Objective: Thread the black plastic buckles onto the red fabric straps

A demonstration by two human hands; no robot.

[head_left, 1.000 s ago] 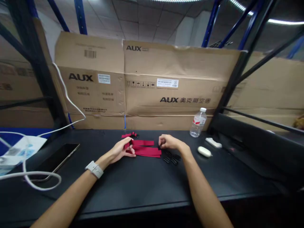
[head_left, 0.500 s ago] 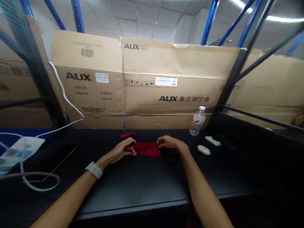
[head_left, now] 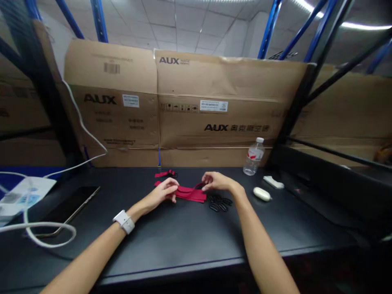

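Note:
Red fabric straps [head_left: 191,194] lie in a flat stack on the black table. My left hand [head_left: 168,190] is closed at their left part, with fingers resting on the fabric. At the right, my right hand [head_left: 210,181] pinches the end of one red strap, which curves up above the others. Several black oval rings [head_left: 219,203] lie just to the right of the straps, below my right hand. Behind my left hand sits a small red strap piece with black parts [head_left: 165,174].
A water bottle [head_left: 254,157] stands at the back right, near a white oval object [head_left: 262,194] and a white flat piece [head_left: 273,182]. On the left are a phone [head_left: 69,206], a white cable [head_left: 50,246] and a paper packet [head_left: 27,196]. Cardboard boxes [head_left: 183,134] stand behind the table [head_left: 174,245].
One strap end now rises in my right hand above the stack. My left hand's fingers have come down onto the straps. The picture is darker and the black rings show more clearly.

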